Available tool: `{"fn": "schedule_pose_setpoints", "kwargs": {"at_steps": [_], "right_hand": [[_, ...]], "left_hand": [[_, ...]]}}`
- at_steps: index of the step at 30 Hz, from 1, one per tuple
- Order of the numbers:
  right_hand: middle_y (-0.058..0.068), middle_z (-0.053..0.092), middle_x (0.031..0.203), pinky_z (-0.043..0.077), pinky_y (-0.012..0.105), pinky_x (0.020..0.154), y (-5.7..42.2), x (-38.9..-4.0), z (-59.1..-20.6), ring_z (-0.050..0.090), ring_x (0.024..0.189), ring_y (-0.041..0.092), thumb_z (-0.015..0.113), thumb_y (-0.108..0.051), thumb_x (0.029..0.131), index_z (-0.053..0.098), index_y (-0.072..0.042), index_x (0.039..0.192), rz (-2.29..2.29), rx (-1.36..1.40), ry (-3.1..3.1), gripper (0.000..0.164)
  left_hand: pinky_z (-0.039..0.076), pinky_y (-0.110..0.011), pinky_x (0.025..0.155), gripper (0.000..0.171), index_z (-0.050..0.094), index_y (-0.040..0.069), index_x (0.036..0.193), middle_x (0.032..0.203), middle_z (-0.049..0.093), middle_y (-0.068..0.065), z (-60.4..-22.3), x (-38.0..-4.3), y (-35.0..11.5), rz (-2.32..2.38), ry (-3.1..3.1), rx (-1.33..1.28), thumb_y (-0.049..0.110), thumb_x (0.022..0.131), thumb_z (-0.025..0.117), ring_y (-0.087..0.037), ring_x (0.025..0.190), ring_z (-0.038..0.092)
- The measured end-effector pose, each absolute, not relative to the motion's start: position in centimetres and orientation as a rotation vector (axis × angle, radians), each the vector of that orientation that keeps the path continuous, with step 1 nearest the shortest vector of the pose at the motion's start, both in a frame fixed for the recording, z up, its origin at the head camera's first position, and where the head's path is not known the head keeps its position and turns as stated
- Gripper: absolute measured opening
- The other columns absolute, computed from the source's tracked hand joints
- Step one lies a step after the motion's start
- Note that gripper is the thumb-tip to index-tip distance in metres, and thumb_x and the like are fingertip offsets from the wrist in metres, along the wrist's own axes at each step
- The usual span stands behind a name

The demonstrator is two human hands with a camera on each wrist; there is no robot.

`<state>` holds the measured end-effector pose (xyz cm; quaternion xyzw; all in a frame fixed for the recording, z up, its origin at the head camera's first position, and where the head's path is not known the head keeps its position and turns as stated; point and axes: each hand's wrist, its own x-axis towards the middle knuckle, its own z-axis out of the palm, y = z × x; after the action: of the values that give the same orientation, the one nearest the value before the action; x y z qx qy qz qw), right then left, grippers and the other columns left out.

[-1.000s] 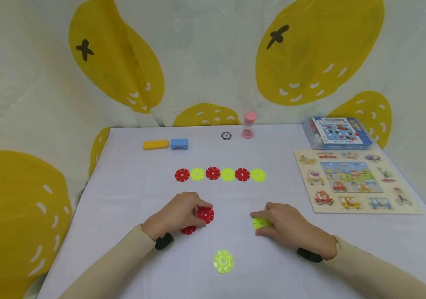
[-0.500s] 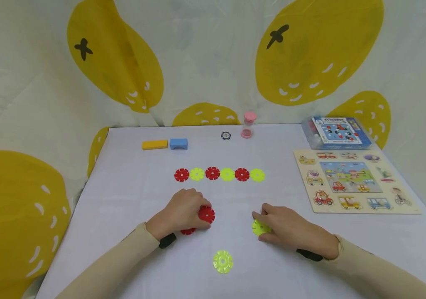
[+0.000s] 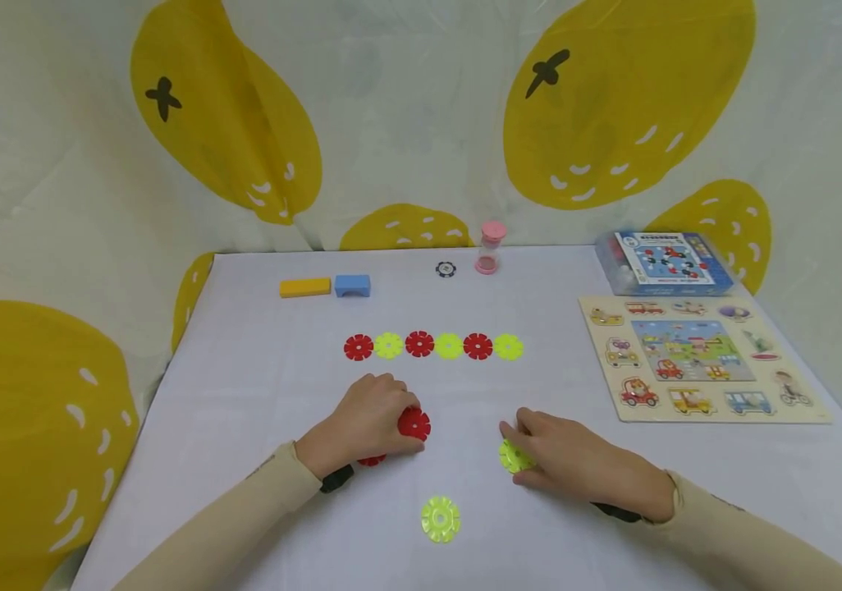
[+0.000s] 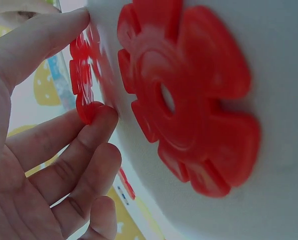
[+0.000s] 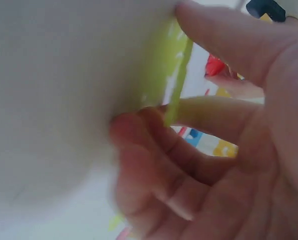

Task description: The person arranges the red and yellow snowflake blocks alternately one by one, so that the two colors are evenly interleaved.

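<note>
My left hand (image 3: 369, 420) pinches a red notched plastic disc (image 3: 415, 425) between thumb and fingers, low over the white table. Partly under that hand lies a second red disc (image 3: 372, 461), which fills much of the left wrist view (image 4: 191, 100). Across from it, my right hand (image 3: 572, 451) holds a yellow-green disc (image 3: 513, 457) by its edges; the right wrist view shows this disc (image 5: 176, 85) tilted edge-on. Between the hands and closer to me, another yellow-green disc (image 3: 440, 529) lies flat. Farther back is a row of alternating red discs (image 3: 419, 351) and yellow-green discs (image 3: 448, 353).
At the back stand a yellow block (image 3: 305, 287), a blue arched block (image 3: 352, 286), a poker chip (image 3: 446, 269) and a pink sand timer (image 3: 489, 246). To the right are a wooden picture puzzle (image 3: 694, 353) and a boxed toy set (image 3: 665, 263) behind it.
The left hand has moved slightly right with its red disc. My right hand has come a little closer to me, still holding the yellow-green disc. The row stays as it was.
</note>
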<state>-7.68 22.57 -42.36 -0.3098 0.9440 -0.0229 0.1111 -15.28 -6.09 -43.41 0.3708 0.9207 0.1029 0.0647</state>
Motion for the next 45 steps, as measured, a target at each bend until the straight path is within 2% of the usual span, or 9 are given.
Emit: {"fn": "schedule_pose_setpoints", "kwargs": {"at_steps": [7, 12, 21, 25, 27, 30, 33, 38, 45], "right_hand": [[-0.006, 0.060, 0.091, 0.041, 0.020, 0.062, 23.1, -8.0, -42.5, 0.044, 0.070, 0.002, 0.075, -0.051, 0.072, 0.068, -0.014, 0.114, -0.179, -0.813, 2.875, 0.057], [-0.010, 0.064, 0.090, 0.040, 0.019, 0.062, 24.2, -9.0, -42.4, 0.047, 0.070, 0.002, 0.077, -0.054, 0.069, 0.070, -0.018, 0.110, -0.267, -0.705, 2.904, 0.055], [-0.005, 0.066, 0.094, 0.037, 0.020, 0.055, 29.6, -14.4, -41.8, 0.049, 0.066, 0.005, 0.077, -0.050, 0.072, 0.068, -0.017, 0.116, -0.315, -0.561, 3.028, 0.056], [-0.001, 0.066, 0.097, 0.043, 0.026, 0.061, 31.7, -16.6, -41.8, 0.056, 0.076, 0.010, 0.078, -0.046, 0.072, 0.068, -0.017, 0.116, -0.302, -0.593, 3.057, 0.053], [0.001, 0.064, 0.099, 0.044, 0.027, 0.064, 32.5, -17.6, -41.8, 0.056, 0.081, 0.014, 0.078, -0.045, 0.072, 0.068, -0.017, 0.117, -0.299, -0.601, 3.044, 0.054], [0.003, 0.061, 0.099, 0.042, 0.026, 0.063, 33.6, -18.7, -42.0, 0.052, 0.079, 0.014, 0.079, -0.042, 0.072, 0.068, -0.017, 0.118, -0.282, -0.590, 3.007, 0.054], [0.004, 0.062, 0.102, 0.042, 0.026, 0.063, 34.5, -19.4, -42.4, 0.052, 0.078, 0.014, 0.079, -0.039, 0.073, 0.067, -0.015, 0.120, -0.255, -0.587, 2.974, 0.054], [0.007, 0.063, 0.109, 0.047, 0.030, 0.072, 35.3, -19.9, -43.1, 0.056, 0.089, 0.018, 0.077, -0.036, 0.077, 0.065, -0.014, 0.123, -0.219, -0.602, 2.960, 0.052], [0.008, 0.060, 0.102, 0.041, 0.025, 0.062, 35.8, -19.8, -43.2, 0.049, 0.077, 0.016, 0.079, -0.035, 0.074, 0.064, -0.014, 0.123, -0.238, -0.516, 2.940, 0.055]], "left_hand": [[0.041, -0.026, 0.068, 0.049, 0.072, 0.022, 0.101, 0.085, 0.066, 0.006, -43.7, -15.5, -5.4, 0.300, 2.790, 1.184, 0.055, 0.066, 0.078, -0.008, 0.077, 0.051], [0.039, -0.025, 0.067, 0.051, 0.073, 0.021, 0.102, 0.081, 0.065, 0.008, -43.7, -16.4, -3.7, 0.308, 2.790, 1.275, 0.057, 0.066, 0.076, -0.007, 0.074, 0.049], [0.041, -0.025, 0.071, 0.052, 0.070, 0.022, 0.112, 0.091, 0.067, 0.009, -42.6, -21.0, 3.6, 0.410, 2.784, 1.431, 0.058, 0.074, 0.070, -0.008, 0.081, 0.046], [0.041, -0.026, 0.074, 0.053, 0.068, 0.024, 0.115, 0.094, 0.067, 0.009, -42.4, -23.0, 7.2, 0.276, 2.837, 1.468, 0.062, 0.078, 0.064, -0.010, 0.083, 0.047], [0.040, -0.027, 0.073, 0.053, 0.067, 0.025, 0.115, 0.094, 0.067, 0.009, -42.5, -23.8, 8.5, 0.215, 2.863, 1.464, 0.063, 0.079, 0.062, -0.011, 0.083, 0.047], [0.039, -0.029, 0.073, 0.049, 0.067, 0.026, 0.114, 0.093, 0.068, 0.009, -42.8, -24.8, 10.2, 0.146, 2.884, 1.443, 0.062, 0.081, 0.061, -0.012, 0.084, 0.048], [0.038, -0.030, 0.076, 0.046, 0.067, 0.027, 0.113, 0.092, 0.067, 0.011, -43.2, -25.2, 11.7, 0.118, 2.859, 1.418, 0.060, 0.082, 0.061, -0.012, 0.086, 0.048], [0.036, -0.031, 0.079, 0.043, 0.066, 0.028, 0.112, 0.090, 0.067, 0.012, -44.3, -25.0, 13.5, 0.075, 2.785, 1.418, 0.060, 0.084, 0.059, -0.012, 0.088, 0.047], [0.037, -0.030, 0.077, 0.043, 0.068, 0.032, 0.112, 0.091, 0.066, 0.014, -44.6, -25.0, 14.3, 0.132, 2.800, 1.353, 0.058, 0.078, 0.067, -0.011, 0.086, 0.048]]}}
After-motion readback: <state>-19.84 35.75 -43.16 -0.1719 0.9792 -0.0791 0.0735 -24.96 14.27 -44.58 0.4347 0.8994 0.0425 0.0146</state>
